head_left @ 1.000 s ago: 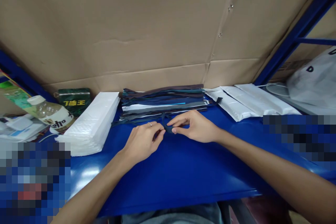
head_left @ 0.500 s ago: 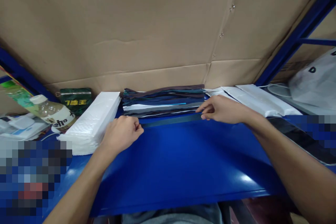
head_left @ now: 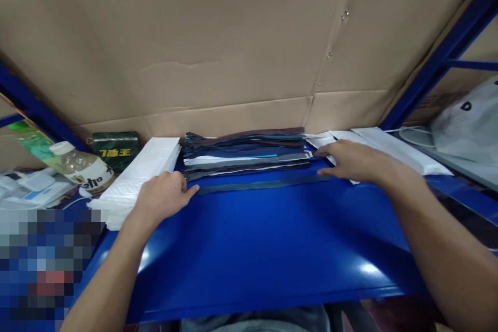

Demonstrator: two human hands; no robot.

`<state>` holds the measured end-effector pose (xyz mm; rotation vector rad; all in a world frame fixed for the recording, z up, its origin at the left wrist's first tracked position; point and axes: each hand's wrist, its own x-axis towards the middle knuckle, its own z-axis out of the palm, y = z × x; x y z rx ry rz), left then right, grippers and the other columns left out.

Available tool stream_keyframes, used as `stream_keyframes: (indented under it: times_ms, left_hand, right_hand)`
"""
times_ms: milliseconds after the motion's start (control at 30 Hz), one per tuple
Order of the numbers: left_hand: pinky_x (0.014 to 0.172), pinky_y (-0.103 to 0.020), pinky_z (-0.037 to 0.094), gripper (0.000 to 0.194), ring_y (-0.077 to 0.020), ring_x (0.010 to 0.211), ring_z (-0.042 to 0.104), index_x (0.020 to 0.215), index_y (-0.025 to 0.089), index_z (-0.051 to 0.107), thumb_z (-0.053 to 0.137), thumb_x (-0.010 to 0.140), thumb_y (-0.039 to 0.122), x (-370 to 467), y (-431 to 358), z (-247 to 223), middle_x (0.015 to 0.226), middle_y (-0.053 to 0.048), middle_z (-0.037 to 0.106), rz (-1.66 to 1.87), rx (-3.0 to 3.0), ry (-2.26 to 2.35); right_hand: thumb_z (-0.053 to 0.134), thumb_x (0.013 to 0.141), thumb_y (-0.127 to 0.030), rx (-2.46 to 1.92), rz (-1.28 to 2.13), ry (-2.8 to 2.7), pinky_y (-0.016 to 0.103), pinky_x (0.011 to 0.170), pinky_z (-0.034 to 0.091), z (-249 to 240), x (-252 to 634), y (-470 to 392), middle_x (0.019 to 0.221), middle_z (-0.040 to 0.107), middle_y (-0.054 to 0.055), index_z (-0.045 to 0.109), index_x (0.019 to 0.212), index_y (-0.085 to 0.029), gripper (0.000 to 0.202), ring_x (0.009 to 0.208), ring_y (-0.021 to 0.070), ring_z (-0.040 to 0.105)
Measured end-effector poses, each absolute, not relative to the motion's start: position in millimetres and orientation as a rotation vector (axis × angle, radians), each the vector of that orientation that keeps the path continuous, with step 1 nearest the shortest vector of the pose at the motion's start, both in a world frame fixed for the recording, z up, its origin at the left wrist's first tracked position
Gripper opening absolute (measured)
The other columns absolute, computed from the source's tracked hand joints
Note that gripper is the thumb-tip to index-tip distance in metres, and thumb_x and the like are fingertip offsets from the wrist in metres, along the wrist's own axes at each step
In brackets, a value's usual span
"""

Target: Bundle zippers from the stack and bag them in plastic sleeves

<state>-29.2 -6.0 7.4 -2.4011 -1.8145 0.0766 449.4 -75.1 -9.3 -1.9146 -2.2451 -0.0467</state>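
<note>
Strip of dark material [head_left: 264,185] lies nearly straight across the blue table [head_left: 252,249], just in front of the pile of strips [head_left: 249,140]. From my remote post I see the right hand [head_left: 352,161] near its right end, thumb and fingers parted, grasping nothing. The left hand [head_left: 161,194] is at the left end, beside the white stack [head_left: 146,166]; I cannot tell whether it pinches the strip.

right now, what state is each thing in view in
dark strip: nearly straight, laid out on the blue table
left hand: fingers curled, by the strip's left end
right hand: thumb and fingers apart
strip pile: layered lengthwise
left white packets: stacked
right white packets: lying flat
drink bottle: capped
dark green pouch: sealed or not, unclear
plastic bag: bulging
</note>
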Motion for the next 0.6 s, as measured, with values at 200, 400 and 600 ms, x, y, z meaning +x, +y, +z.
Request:
stream_keyframes:
  times_ms: [200, 400, 600]
  left_hand:
    - [0.086, -0.042, 0.056, 0.039, -0.0337, 0.103, 0.074, 0.130, 0.021, 0.069, 0.044, 0.104, 0.035, -28.3, 8.2, -7.3, 0.122, -0.017, 0.073, -0.130, -2.311, -1.714]
    - [0.093, -0.042, 0.055, 0.035, -0.0343, 0.108, 0.073, 0.130, 0.016, 0.064, 0.050, 0.103, 0.032, -31.5, 13.9, -17.1, 0.119, -0.018, 0.074, -0.063, -2.324, -1.732]
    - [0.090, -0.038, 0.056, 0.029, -0.0316, 0.103, 0.075, 0.124, 0.020, 0.064, 0.058, 0.099, 0.031, -32.6, 16.5, -17.0, 0.109, -0.014, 0.078, -0.095, -2.335, -1.837]
  right_hand:
    - [0.057, 0.104, -0.024, -1.139, 0.047, -2.551, 0.048, 0.114, 0.050, -22.3, 349.7, -79.8, 0.139, 0.071, 0.012, 0.072, 0.138, -0.021, 0.037, 0.132, 0.0300, 0.063]
    - [0.047, 0.104, -0.011, -0.993, 0.024, -2.681, 0.046, 0.119, 0.049, -43.2, 312.7, -86.5, 0.153, 0.062, 0.010, 0.057, 0.155, -0.017, 0.052, 0.142, 0.0273, 0.056]
    - [0.052, 0.108, -0.023, -0.934, 0.112, -2.628, 0.045, 0.116, 0.051, -40.2, 312.3, -87.0, 0.147, 0.067, 0.011, 0.064, 0.149, -0.017, 0.043, 0.139, 0.0277, 0.059]
